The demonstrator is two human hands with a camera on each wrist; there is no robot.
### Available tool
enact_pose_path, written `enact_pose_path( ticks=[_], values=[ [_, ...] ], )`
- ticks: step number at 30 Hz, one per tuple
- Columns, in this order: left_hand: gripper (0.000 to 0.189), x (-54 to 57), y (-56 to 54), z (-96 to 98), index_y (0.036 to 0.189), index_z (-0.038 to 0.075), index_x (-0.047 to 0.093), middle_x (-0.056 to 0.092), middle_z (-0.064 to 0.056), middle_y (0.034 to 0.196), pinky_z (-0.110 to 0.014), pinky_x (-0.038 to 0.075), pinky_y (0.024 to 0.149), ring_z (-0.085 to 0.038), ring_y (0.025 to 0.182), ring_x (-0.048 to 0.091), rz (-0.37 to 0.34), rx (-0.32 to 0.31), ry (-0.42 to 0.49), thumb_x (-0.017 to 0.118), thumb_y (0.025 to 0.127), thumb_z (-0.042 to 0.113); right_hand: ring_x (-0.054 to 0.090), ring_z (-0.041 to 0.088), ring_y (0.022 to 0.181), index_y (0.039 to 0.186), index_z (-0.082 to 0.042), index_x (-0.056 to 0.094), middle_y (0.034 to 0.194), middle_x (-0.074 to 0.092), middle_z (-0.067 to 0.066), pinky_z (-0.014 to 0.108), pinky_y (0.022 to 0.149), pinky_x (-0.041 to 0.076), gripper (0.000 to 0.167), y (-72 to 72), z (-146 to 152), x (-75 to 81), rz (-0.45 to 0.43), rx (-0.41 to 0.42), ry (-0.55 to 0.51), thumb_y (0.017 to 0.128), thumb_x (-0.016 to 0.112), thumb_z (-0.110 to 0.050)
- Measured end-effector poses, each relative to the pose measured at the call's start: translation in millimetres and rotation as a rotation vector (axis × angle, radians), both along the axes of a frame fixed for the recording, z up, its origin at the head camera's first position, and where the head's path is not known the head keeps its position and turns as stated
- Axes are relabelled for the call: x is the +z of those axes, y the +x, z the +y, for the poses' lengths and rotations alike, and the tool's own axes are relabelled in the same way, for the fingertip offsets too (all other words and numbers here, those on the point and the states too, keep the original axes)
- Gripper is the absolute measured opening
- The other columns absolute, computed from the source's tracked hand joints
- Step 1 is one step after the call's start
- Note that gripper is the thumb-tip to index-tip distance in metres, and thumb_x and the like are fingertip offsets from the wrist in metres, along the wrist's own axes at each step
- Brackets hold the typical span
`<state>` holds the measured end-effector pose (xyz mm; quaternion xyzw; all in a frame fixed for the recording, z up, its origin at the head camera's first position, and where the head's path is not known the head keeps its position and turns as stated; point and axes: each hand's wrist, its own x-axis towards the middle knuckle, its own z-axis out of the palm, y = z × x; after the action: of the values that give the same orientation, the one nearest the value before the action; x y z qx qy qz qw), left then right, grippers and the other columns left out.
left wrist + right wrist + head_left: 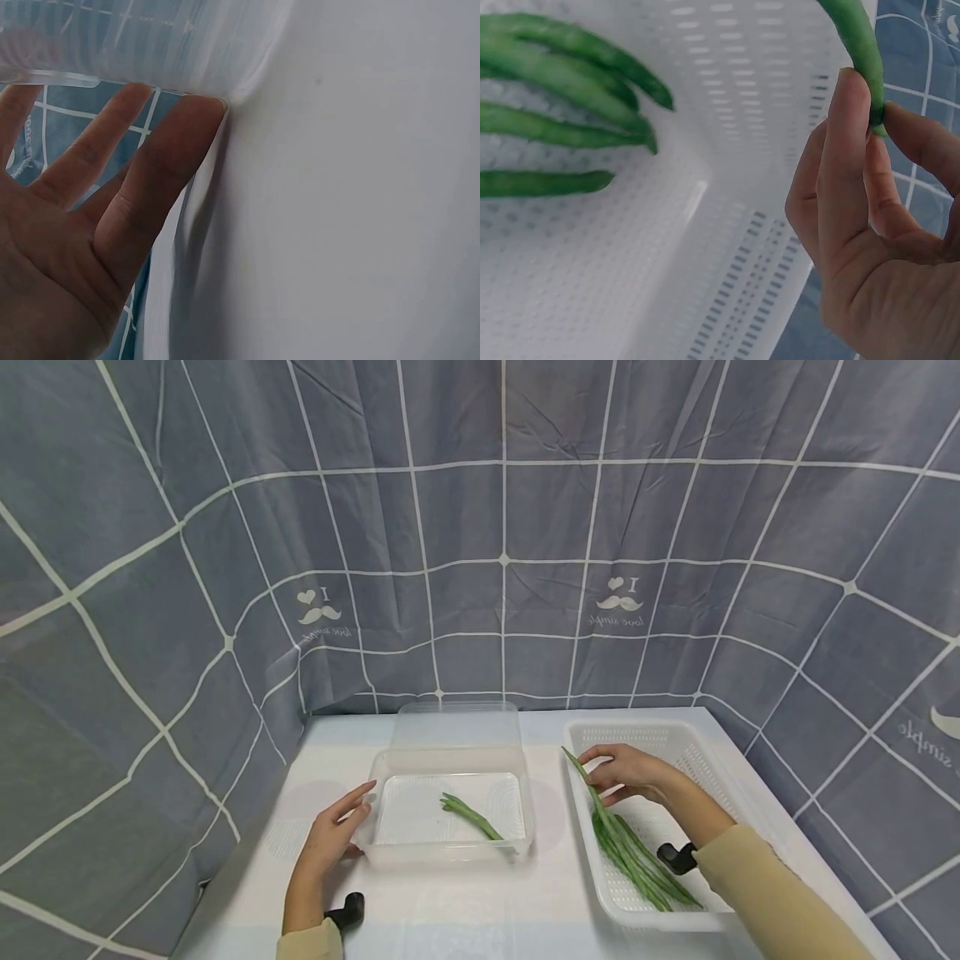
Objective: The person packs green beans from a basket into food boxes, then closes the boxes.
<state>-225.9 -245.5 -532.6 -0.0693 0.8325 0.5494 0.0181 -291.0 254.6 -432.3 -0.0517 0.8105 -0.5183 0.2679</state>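
Green bean (pixel 859 45), long and slender, is pinched near one end between the thumb and fingers of the person's right hand (pixel 628 770), over the left side of a white plastic basket (pixel 592 277). From that pinch, seen in the head view, one tip of the bean sticks out a little past the fingers, away from the person and to the left. Nearer the person than the right fingers, a loose bunch of green beans (pixel 637 864) lies on the basket's floor, most of them pointing roughly the same way. Slots and small holes cover the basket's walls and base around the fingers. To the left of the right hand, well apart from it, the left hand (pixel 328 842) has its fingers spread and fairly straight, with fingertips touching the left side of a clear plastic box (pixel 427 853). Just to the right of those left fingers, inside the box, lie some short green bean pieces (pixel 472 817); their exact number is hard to tell. Beyond the left fingers, at the box's far edge, its clear lid (pixel 457 725) is folded back, away from the person. Under both hands is a bench (pixel 420 910) with a pale covering. Beige sleeves (pixel 780 893) reach toward both wrists, each wrist bearing a small black device (pixel 677 857). Beyond the fingers and on either side hangs a grey curtain (pixel 465 518) with white grid lines and printed moustaches.
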Motion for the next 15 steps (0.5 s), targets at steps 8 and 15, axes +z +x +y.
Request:
enact_pose_path(
  ticks=[8,15],
  values=[
    [0.048,-0.8,0.0,-0.4,0.157,0.023,0.055,0.041,-0.029,0.165,-0.032,0.058,0.061,-0.043,0.131,0.061,-0.002,0.000,0.025,0.060,0.109,0.029,0.072,0.020,0.097,0.149,-0.001,0.051,0.116,0.074,0.016,0.037,0.080,0.065,0.051,-11.0,-28,8.8,0.016,0.014,-0.031,0.101,0.064,-0.011],
    [0.048,-0.3,-0.8,-0.7,0.157,0.023,0.055,0.041,-0.030,0.165,-0.032,0.058,0.061,-0.044,0.132,0.061,0.000,0.001,0.025,0.060,0.109,0.029,0.074,0.021,0.096,0.149,-0.005,0.053,0.125,0.071,0.024,0.038,0.082,0.065,0.049,-19.2,-59,16.3,0.001,0.034,-0.076,0.102,0.065,-0.011]
  ],
)
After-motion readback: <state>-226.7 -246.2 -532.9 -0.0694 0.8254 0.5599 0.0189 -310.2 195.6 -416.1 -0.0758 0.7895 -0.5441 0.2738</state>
